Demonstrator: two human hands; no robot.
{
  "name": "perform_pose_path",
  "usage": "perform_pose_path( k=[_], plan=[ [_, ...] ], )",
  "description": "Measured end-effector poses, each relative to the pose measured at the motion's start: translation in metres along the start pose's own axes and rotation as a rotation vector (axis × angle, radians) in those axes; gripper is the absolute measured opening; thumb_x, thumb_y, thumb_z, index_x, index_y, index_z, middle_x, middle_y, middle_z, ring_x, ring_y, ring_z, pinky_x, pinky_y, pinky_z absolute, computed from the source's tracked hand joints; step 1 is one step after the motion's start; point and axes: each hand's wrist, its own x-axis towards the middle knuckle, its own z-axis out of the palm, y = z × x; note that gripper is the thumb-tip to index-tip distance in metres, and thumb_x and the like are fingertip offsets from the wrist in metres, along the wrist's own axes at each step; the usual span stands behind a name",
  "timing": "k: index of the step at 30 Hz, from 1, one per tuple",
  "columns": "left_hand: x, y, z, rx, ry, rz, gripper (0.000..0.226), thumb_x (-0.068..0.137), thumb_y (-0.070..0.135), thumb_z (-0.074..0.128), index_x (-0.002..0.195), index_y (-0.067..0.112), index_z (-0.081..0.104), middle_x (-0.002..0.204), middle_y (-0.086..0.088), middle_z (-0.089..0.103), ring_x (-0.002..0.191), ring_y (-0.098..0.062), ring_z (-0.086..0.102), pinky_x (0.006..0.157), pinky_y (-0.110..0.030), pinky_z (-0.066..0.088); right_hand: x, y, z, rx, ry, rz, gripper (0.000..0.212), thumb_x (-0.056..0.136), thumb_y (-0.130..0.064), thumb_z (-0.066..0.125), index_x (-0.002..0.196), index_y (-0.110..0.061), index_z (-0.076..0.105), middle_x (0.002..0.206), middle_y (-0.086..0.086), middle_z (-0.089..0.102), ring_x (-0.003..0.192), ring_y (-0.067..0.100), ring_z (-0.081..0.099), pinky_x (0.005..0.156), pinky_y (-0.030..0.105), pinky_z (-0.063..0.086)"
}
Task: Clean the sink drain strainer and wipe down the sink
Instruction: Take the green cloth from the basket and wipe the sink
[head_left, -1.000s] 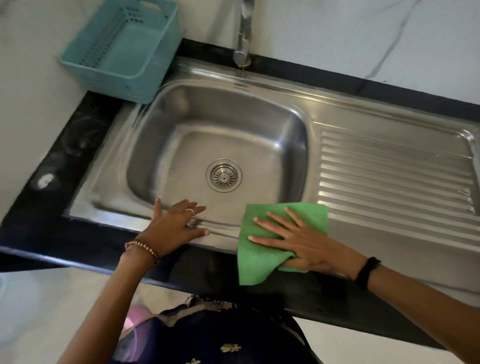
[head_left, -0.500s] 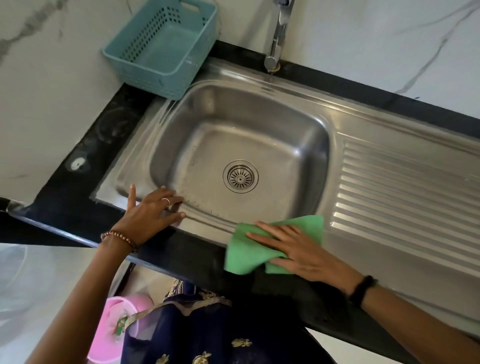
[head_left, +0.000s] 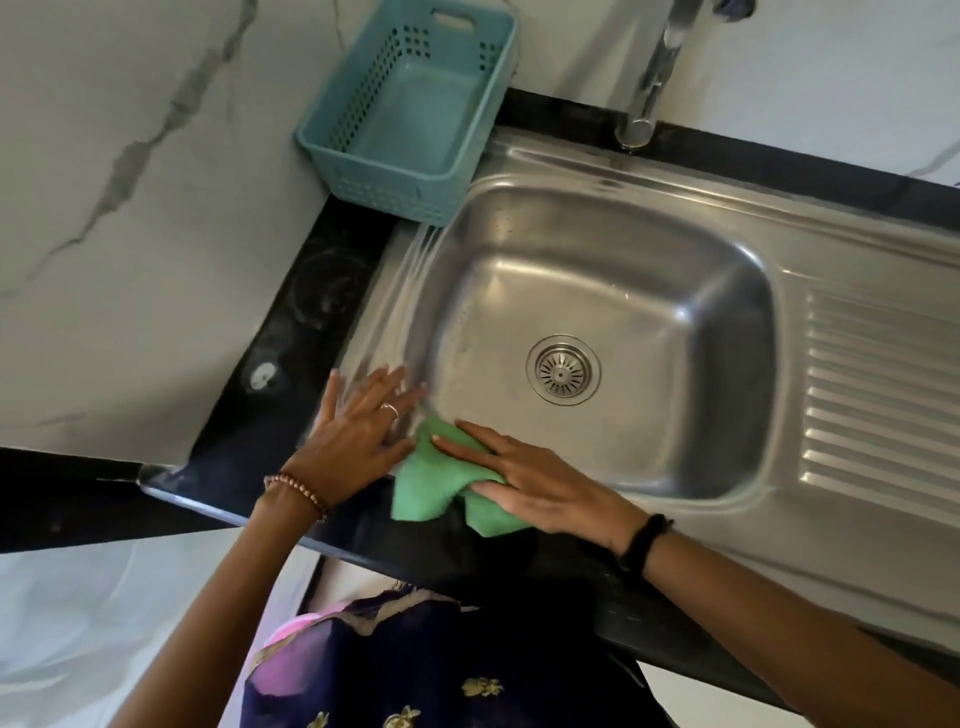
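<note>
Head view: right hand (head_left: 540, 486) lies flat, fingers straight, pressing green cloth (head_left: 439, 480) on front rim of steel sink (head_left: 831, 545), near its left corner. Left hand (head_left: 358, 431), grip released, fingers spread, rests on the rim just beside the cloth. Drain strainer (head_left: 563, 369) sits in basin floor. Teal basket (head_left: 410, 109) stands on black bench (head_left: 311, 291) at back left.

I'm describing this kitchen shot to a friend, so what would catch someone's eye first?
The bright green cloth on the sink's near rim, pressed flat under the right hand, stands out first. The left hand rests on the rim just beside it. Next come the round strainer in the middle of the steel basin and the teal basket at the far left corner.
</note>
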Motion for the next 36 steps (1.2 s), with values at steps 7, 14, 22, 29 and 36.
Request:
perform_pose_path(
  k=[7,14,22,29,36],
  plan=[
    [0.023,-0.051,-0.018,-0.06,0.112,-0.027,0.067,0.09,0.025,0.054,0.145,0.016,0.019,0.157,-0.003,0.007,0.144,-0.014,0.003,0.116,-0.043,-0.005,-0.001,-0.01,0.0,0.011,0.058,-0.009,0.054,0.097,-0.029,0.045,0.145,-0.043,0.023,0.159,-0.01,0.008,0.142,0.014,0.026,0.114,0.025,0.023],
    [0.024,-0.061,-0.021,-0.069,0.122,0.046,0.06,0.09,0.043,0.025,0.145,0.02,0.018,0.154,0.007,0.011,0.14,-0.004,0.003,0.112,-0.035,-0.016,-0.032,0.007,-0.009,0.073,-0.065,0.077,0.062,0.096,-0.024,0.046,0.14,-0.053,0.014,0.153,-0.028,0.004,0.138,-0.007,0.017,0.114,0.022,0.024],
    [0.025,-0.062,-0.021,-0.112,0.113,0.005,0.055,0.089,0.053,0.007,0.141,0.035,0.006,0.149,0.024,0.007,0.14,0.004,-0.002,0.106,-0.032,-0.032,0.085,-0.041,0.009,0.056,0.073,0.166,0.063,0.096,-0.048,0.033,0.137,-0.06,-0.013,0.16,-0.005,-0.01,0.13,0.032,0.045,0.098,0.039,0.044],
    [0.036,-0.051,-0.03,-0.307,0.191,-0.034,0.065,0.085,0.061,0.013,0.143,0.037,-0.003,0.149,0.027,0.005,0.139,0.009,-0.003,0.105,-0.026,-0.033,0.152,-0.052,-0.005,0.756,0.437,0.242,0.063,0.098,-0.047,0.032,0.139,-0.054,-0.014,0.158,-0.002,-0.02,0.146,0.023,0.013,0.106,0.024,0.023],
    [0.061,-0.043,-0.033,-0.212,0.159,0.009,0.079,0.08,0.07,0.006,0.146,0.027,0.011,0.153,0.013,0.018,0.14,0.003,0.0,0.102,-0.029,-0.036,0.078,-0.039,0.007,0.229,0.05,0.203,0.063,0.096,-0.051,0.032,0.123,-0.069,-0.023,0.16,-0.004,0.01,0.126,0.033,0.048,0.096,0.039,0.044]
  ],
)
